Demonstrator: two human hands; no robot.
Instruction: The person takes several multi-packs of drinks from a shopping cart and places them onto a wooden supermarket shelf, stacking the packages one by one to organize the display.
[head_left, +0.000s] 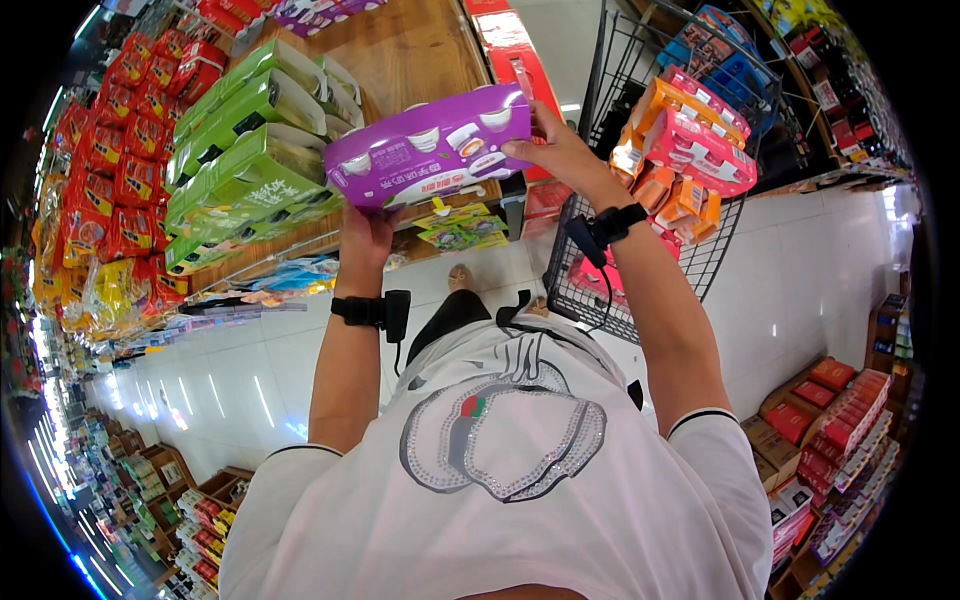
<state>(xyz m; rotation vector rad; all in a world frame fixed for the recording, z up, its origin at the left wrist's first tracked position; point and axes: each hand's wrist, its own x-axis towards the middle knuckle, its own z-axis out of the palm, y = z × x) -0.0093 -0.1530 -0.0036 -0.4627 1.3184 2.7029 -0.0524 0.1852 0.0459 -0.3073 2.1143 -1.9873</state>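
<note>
A purple cardboard multipack of cups is held level above the front edge of a wooden display table. My right hand grips its right end, thumb on the printed face. Under its left end, my left hand supports the pack, with the fingers partly hidden by it. Cup rims show through cut-outs in the purple sleeve. Just left of the pack stand stacked green cardboard multipacks on the table. Each of my wrists wears a black strap with a small device and a cable.
A black wire shopping cart at the right holds pink multipacks and orange multipacks. Red snack bags are piled at the table's left. More purple packs lie at the back. Stocked shelves stand behind on the right.
</note>
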